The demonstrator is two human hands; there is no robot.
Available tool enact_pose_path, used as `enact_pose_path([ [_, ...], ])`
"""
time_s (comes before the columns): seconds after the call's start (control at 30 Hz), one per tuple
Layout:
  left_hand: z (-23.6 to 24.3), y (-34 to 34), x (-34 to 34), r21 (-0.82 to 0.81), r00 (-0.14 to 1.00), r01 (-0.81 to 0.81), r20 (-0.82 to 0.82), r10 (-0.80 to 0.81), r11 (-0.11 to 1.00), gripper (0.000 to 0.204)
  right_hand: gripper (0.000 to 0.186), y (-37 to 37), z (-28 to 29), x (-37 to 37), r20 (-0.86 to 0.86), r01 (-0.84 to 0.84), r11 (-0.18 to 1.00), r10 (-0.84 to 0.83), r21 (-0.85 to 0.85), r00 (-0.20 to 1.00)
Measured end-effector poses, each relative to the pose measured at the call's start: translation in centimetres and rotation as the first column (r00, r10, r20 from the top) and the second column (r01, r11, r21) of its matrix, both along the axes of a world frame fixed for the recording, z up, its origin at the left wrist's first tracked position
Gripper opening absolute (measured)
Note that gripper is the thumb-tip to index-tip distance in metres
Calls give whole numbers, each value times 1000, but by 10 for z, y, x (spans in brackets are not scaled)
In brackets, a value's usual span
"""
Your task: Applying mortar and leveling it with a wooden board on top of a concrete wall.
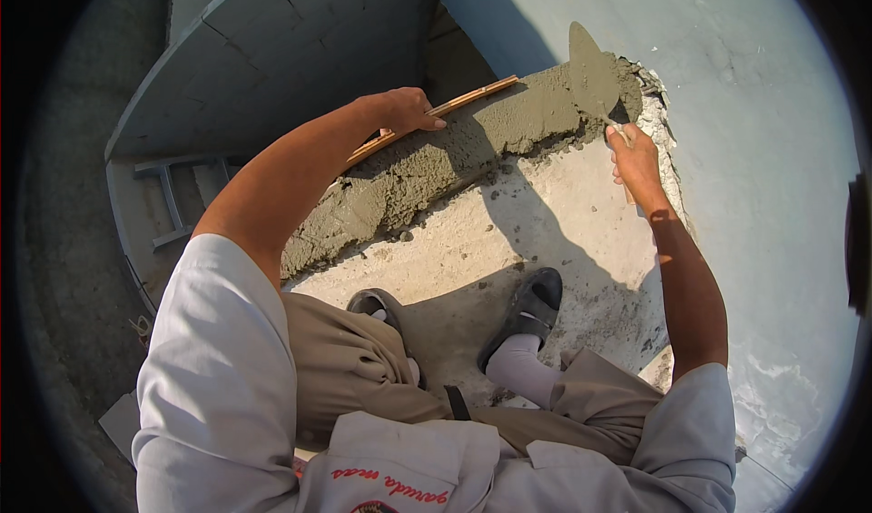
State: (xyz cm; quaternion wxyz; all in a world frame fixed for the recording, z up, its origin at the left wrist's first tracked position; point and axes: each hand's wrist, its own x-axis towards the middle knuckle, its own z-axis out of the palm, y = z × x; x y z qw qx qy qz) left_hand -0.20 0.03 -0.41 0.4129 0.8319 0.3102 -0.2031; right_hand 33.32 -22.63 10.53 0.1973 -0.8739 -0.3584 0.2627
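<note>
My right hand point(636, 163) is closed round the handle of a trowel point(590, 73). Its pointed blade, coated in grey mortar, lies over the right end of a wet mortar strip point(490, 118), close to the wall. My left hand point(409, 111) grips a thin wooden strip point(472, 96) along the far edge of the mortar, thumb on the near side and the other fingers mostly hidden behind. Toward the right the mortar looks smoother; its left part is rough and lumpy.
A pale concrete slab point(436, 272) with mortar crumbs lies under my sandalled feet. The grey-blue wall point(754, 195) rises on the right, with a chipped edge beside the mortar. Beyond the far edge is a drop, with a curved block wall point(263, 50) and a metal frame point(168, 195) lower left.
</note>
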Motion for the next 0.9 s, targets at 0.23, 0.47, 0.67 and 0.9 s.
enact_pose_path([
  [0.23,3,0,1,15,995,22,-99,-21,1000,57,37,4,11,1,-23,16,999,-15,36,1000],
  [0.47,-3,-6,-24,109,989,120,-96,-110,987,58,36,11,14,1,-20,0,999,0,35,1000],
  [0.67,9,-7,-40,123,990,114,-98,-102,986,59,34,27,16,-3,-29,-40,996,43,75,999],
  [0.9,22,-13,-89,136,989,32,-147,-12,990,58,32,62,40,-7,-27,-253,964,255,82,966],
])
